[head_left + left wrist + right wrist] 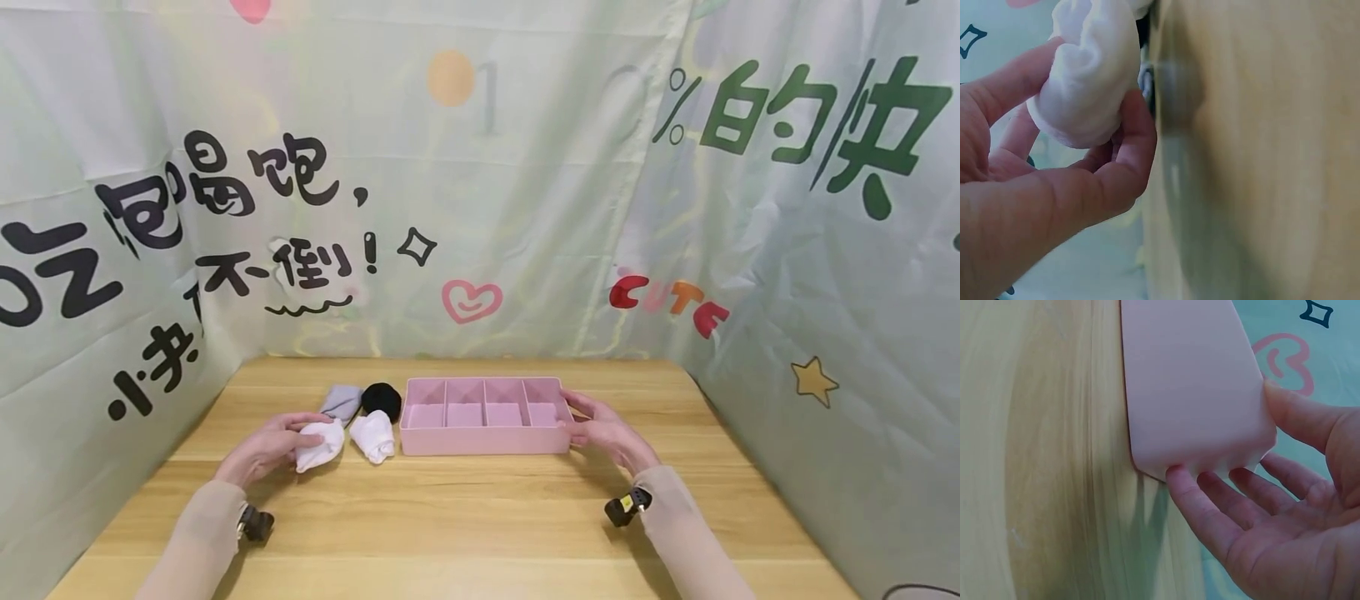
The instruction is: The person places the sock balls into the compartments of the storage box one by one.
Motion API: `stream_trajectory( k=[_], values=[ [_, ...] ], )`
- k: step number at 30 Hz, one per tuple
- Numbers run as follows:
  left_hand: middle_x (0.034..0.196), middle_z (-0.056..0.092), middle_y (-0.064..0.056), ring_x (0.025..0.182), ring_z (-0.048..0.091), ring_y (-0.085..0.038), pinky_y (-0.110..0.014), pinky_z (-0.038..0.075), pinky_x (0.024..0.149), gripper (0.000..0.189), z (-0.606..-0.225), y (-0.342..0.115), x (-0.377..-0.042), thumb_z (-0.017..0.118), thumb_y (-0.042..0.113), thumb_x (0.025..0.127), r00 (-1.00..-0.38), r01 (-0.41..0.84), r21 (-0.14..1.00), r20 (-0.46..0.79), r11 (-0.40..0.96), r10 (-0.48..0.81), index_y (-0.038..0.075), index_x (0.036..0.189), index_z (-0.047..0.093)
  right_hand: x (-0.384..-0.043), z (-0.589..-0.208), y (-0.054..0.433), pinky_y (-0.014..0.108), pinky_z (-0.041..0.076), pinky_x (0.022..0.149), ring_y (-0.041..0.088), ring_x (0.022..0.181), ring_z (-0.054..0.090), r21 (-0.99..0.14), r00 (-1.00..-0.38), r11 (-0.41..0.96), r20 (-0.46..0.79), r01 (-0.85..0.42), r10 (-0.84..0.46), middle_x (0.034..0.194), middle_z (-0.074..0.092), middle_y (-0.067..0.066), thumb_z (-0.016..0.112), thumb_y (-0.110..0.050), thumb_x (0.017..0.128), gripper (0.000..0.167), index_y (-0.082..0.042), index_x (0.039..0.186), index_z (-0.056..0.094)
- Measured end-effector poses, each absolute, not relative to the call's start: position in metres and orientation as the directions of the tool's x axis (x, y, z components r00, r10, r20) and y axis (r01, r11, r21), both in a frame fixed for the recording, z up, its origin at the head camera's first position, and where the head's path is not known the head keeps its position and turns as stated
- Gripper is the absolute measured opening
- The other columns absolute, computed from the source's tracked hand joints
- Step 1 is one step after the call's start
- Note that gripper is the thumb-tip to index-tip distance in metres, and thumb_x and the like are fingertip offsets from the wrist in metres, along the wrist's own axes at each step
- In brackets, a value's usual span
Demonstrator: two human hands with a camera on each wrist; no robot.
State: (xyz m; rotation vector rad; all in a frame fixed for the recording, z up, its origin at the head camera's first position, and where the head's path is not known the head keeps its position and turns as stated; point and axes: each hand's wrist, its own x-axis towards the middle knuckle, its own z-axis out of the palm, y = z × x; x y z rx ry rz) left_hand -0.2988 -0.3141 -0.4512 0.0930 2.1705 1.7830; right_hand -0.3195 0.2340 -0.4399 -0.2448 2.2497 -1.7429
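In my left hand [266, 446] is a rolled white sock [321, 446], pinched between thumb and fingers. The left wrist view shows this white bundle [1088, 75] held over the wooden surface. Just beyond it lie a grey rolled sock [342, 403], a black one [381, 402] and a second white one [373, 437], close together. A pink box [486, 442] with several compartments in a row stands right of them. My right hand [609, 429] holds the box's right end. In the right wrist view, the thumb lies at its rim and fingertips [1179, 475] press its end wall.
The wooden table [450, 525] carries all of this. Printed cloth curtains [525, 208] hang at its back and both sides. Small dark cameras are strapped to both wrists, the left one [257, 525] and the right one [627, 507].
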Motion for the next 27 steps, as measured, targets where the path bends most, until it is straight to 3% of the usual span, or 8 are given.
stream_trajectory(
  k=[8,18,27],
  values=[
    [0.106,0.060,-0.007,0.084,0.063,-0.015,-0.027,0.056,0.070,0.048,-0.436,-0.308,-0.299,0.069,0.011,0.091,-0.964,-0.167,0.968,-0.201,0.189,0.176,0.004,0.136,0.055,-0.319,-0.437,0.232,0.037,0.054,0.090,0.044,0.141,0.032,-0.972,-0.942,0.224,-0.133,0.064,-0.308,0.160,0.018,0.024,0.059,0.003,0.092,0.076,-0.002,0.156,0.019],
    [0.115,0.062,-0.012,0.089,0.063,-0.014,-0.029,0.057,0.074,0.052,-0.428,-0.288,-0.309,0.068,0.014,0.092,-0.990,-0.037,0.976,-0.065,0.212,0.126,0.000,0.139,0.051,-0.319,-0.435,0.231,0.035,0.054,0.089,0.044,0.140,0.033,-0.967,-0.940,0.243,-0.148,0.073,-0.306,0.161,0.017,0.024,0.061,0.000,0.092,0.077,-0.003,0.156,0.019],
    [0.110,0.066,-0.008,0.083,0.064,-0.012,-0.030,0.057,0.068,0.051,-0.429,-0.260,-0.317,0.071,0.017,0.091,-0.994,0.052,0.978,0.032,0.201,0.100,-0.001,0.135,0.055,-0.322,-0.438,0.234,0.035,0.054,0.091,0.044,0.142,0.031,-0.971,-0.934,0.228,-0.150,0.077,-0.323,0.161,0.015,0.023,0.060,0.000,0.092,0.077,-0.004,0.156,0.017]
  ],
)
